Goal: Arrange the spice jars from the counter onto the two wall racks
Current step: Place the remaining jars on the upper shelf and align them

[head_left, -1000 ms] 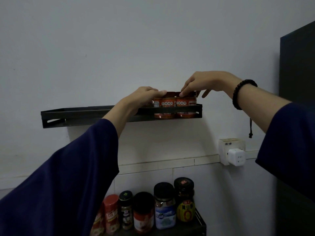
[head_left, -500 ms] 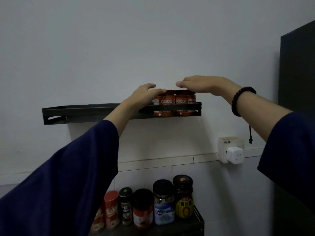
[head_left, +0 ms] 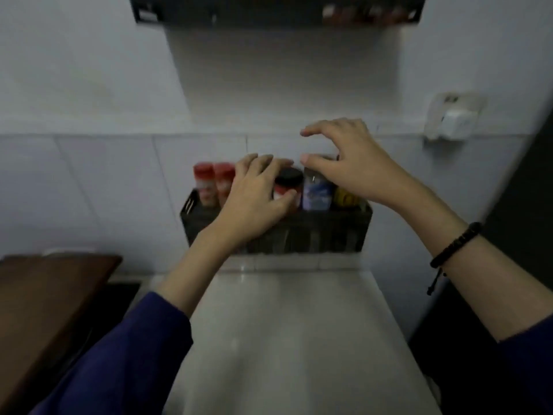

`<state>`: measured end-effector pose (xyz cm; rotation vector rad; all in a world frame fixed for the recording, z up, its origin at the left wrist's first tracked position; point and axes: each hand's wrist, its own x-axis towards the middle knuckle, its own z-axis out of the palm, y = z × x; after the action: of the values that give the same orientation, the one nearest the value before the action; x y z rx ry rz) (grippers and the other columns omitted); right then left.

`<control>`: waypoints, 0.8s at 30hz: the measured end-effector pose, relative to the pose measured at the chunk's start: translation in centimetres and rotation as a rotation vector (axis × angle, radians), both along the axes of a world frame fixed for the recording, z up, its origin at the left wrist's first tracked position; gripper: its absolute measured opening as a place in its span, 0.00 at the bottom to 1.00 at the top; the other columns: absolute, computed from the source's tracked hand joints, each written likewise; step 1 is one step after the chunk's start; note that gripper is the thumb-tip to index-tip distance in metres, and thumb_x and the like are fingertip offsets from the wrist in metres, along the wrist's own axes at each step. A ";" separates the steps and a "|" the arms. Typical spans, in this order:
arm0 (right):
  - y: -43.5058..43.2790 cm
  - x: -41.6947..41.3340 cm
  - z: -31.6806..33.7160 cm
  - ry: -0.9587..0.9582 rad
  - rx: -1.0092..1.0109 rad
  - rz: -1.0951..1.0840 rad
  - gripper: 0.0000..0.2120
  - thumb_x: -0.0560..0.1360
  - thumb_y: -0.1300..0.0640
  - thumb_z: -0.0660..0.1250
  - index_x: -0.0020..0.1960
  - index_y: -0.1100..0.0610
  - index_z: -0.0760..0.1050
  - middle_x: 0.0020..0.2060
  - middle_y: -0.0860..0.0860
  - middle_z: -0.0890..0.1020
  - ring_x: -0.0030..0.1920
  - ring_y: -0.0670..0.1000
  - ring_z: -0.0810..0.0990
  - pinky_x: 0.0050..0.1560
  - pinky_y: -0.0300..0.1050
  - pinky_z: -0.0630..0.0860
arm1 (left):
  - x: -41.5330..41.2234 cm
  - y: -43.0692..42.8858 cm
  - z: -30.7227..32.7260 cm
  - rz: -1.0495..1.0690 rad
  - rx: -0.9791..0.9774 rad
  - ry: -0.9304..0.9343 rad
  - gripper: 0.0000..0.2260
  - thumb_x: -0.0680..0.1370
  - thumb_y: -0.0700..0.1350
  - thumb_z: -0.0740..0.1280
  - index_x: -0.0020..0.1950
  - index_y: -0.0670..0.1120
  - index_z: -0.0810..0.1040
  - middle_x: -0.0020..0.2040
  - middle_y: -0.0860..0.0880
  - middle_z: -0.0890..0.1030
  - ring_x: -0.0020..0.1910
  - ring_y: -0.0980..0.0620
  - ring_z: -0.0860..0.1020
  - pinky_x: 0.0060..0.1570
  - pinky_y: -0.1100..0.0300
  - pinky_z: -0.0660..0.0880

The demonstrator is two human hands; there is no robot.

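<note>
The lower black wall rack holds several spice jars: two red-capped ones at its left, a black-lidded jar with a red label, a blue-labelled jar and a yellow-labelled jar. My left hand is cupped over the rack's middle, thumb on the black-lidded jar's label; what its fingers cover is hidden. My right hand hovers with fingers spread over the blue-labelled jar, thumb at its top. The upper rack at the top edge carries blurred red jars at its right end.
A pale steel counter runs below the lower rack. A brown wooden board lies to its left. A white wall socket with a plug sits at the right, beside a dark panel.
Both hands left the red jars on the upper rack and dropped to the lower rack. My view tilted down, so the counter shows.
</note>
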<state>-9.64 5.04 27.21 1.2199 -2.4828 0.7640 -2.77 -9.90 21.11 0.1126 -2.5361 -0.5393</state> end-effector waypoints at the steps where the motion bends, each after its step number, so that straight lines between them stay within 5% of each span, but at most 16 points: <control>1: -0.2 1.4 -2.6 -0.054 0.057 0.020 0.22 0.75 0.46 0.63 0.68 0.48 0.67 0.67 0.53 0.70 0.69 0.54 0.62 0.67 0.53 0.63 | 1.7 0.0 -2.7 0.014 0.000 -0.108 0.27 0.73 0.56 0.60 0.71 0.49 0.67 0.73 0.43 0.66 0.73 0.42 0.57 0.71 0.52 0.53; 9: -1.1 9.1 -18.6 -0.550 0.638 0.149 0.36 0.71 0.41 0.67 0.74 0.50 0.56 0.70 0.55 0.68 0.68 0.55 0.68 0.64 0.53 0.70 | 10.2 0.5 -17.4 0.045 -0.023 -0.729 0.27 0.76 0.54 0.63 0.74 0.49 0.63 0.73 0.41 0.65 0.74 0.40 0.56 0.72 0.49 0.56; 16: -0.1 14.7 -27.2 -0.648 1.078 0.403 0.49 0.67 0.43 0.73 0.76 0.47 0.44 0.72 0.55 0.61 0.71 0.57 0.61 0.68 0.54 0.65 | 15.5 1.3 -21.5 0.045 0.005 -1.020 0.27 0.79 0.49 0.60 0.76 0.47 0.57 0.75 0.40 0.61 0.75 0.39 0.54 0.71 0.50 0.58; 21: 0.1 17.3 -31.4 -0.506 0.981 0.383 0.37 0.68 0.47 0.71 0.71 0.50 0.56 0.64 0.56 0.68 0.61 0.58 0.71 0.54 0.51 0.71 | 17.4 1.9 -20.1 0.037 0.110 -1.065 0.19 0.78 0.47 0.61 0.68 0.44 0.66 0.65 0.41 0.70 0.64 0.41 0.69 0.60 0.51 0.69; 24: -0.3 15.1 -31.3 -0.760 0.767 0.249 0.28 0.65 0.46 0.73 0.59 0.52 0.64 0.53 0.54 0.76 0.49 0.54 0.78 0.44 0.49 0.75 | 18.6 3.2 -18.8 -0.061 0.073 -1.171 0.22 0.76 0.55 0.64 0.66 0.46 0.67 0.63 0.44 0.73 0.60 0.43 0.74 0.54 0.54 0.71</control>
<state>5.49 4.75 -4.06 1.7520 -3.4886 0.3384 15.79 -6.73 2.35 0.5027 -3.6512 -0.7227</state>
